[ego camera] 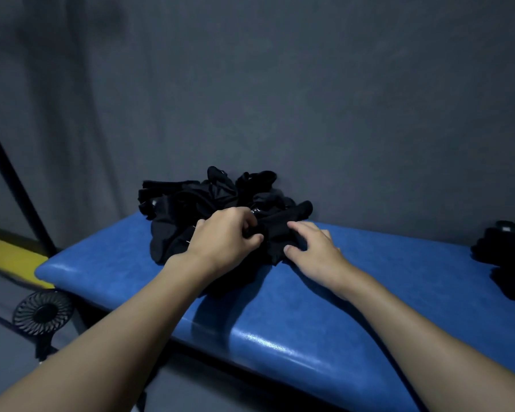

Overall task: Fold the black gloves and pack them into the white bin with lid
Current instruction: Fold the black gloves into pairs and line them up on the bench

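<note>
Black gloves [208, 200] heaped, axis unclear — left hand [223, 237] pinches one, right hand [312, 249] presses.

Both bare forearms reach forward from below and draw close together. The left hand [223, 236] is knuckles-up, its fingers curled, pinching the gloves [191, 200] against the thumb. The right hand [312, 248] lies palm down just beside it, fingers fairly straight and spread, thumb and forefinger touching the fabric.
</note>
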Demonstrator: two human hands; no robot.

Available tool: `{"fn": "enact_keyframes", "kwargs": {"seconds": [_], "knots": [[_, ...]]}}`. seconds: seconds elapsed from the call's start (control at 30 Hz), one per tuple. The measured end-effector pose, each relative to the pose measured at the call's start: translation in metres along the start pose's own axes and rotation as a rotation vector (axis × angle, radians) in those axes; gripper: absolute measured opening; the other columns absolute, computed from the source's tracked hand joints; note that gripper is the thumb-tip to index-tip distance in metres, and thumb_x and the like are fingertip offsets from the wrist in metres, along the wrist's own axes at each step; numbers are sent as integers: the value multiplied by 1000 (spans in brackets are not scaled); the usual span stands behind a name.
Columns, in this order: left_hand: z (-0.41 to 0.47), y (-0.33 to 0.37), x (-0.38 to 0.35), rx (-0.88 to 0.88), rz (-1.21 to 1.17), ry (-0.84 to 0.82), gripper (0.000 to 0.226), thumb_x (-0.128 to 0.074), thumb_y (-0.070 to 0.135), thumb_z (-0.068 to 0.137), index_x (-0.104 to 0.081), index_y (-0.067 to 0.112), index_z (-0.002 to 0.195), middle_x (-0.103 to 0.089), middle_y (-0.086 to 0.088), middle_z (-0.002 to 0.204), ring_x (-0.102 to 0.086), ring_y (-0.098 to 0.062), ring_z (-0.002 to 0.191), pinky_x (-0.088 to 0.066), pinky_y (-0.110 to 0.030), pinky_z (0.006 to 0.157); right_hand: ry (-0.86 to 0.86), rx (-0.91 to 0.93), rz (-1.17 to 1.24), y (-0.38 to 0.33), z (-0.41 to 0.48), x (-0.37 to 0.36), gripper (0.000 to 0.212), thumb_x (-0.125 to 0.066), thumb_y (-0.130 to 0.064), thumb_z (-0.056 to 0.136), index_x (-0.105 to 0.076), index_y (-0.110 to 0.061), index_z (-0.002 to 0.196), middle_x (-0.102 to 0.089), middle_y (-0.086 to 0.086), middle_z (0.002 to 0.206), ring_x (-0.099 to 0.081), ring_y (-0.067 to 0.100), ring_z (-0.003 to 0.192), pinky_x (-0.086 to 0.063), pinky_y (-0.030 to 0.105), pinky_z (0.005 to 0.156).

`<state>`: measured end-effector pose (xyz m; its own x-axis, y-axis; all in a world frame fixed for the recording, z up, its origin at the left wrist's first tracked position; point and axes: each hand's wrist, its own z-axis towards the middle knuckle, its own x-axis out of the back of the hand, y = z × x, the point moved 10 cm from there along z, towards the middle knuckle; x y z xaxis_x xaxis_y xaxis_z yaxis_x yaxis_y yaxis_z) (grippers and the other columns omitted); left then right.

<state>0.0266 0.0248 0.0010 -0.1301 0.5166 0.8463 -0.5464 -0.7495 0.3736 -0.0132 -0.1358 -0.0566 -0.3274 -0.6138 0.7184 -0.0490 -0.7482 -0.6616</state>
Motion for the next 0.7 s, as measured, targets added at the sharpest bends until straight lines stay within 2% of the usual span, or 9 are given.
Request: {"fn": "enact_keyframes", "kwargs": {"seconds": [0.2,0.33,0.47,0.53,0.6,0.7], "knots": [[6,7,1,-30,-6,46,27,-68,39,85,-64,26,109,-61,5,108,-58,-19,107,-48,-46,92,43,93,131,-5,1,7,53,-53,-18,95,-41,-26,146,-36,-22,147,-30,9,136,-28,44,115],[11,15,1,-64,-24,45,46,-72,41,81,-58,28,123,-55,2,119,-53,-24,114,-45,-49,96,171,213,304,-26,-3,37,52,-50,3,91,-50,-12,141,-45,-8,143,-43,11,133,-32,23,114],[12,35,-4,-154,-64,-18,64,-75,40,78,-45,33,134,-54,6,125,-50,-20,121,-41,-50,101,241,248,426,-34,-15,65,53,-48,11,90,-52,-11,138,-49,-9,136,-52,10,124,-40,21,107],[12,46,-1,-206,-110,-1,60,-75,37,76,-46,37,130,-58,9,120,-54,-18,115,-43,-50,100,253,230,458,-31,-22,76,55,-48,12,88,-53,-12,138,-50,-11,133,-56,12,116,-45,20,100],[11,56,5,-254,-238,49,49,-73,35,75,-54,37,120,-63,13,107,-60,-14,104,-48,-44,95,256,201,484,-25,-29,87,56,-52,9,87,-53,-14,138,-50,-12,132,-57,17,114,-48,27,99],[8,77,10,-321,-394,70,32,-77,24,81,-65,27,111,-64,17,87,-62,-7,87,-49,-23,82,231,157,484,-14,-41,101,54,-62,-3,88,-51,-16,139,-49,-13,135,-55,15,118,-46,34,104]]}}
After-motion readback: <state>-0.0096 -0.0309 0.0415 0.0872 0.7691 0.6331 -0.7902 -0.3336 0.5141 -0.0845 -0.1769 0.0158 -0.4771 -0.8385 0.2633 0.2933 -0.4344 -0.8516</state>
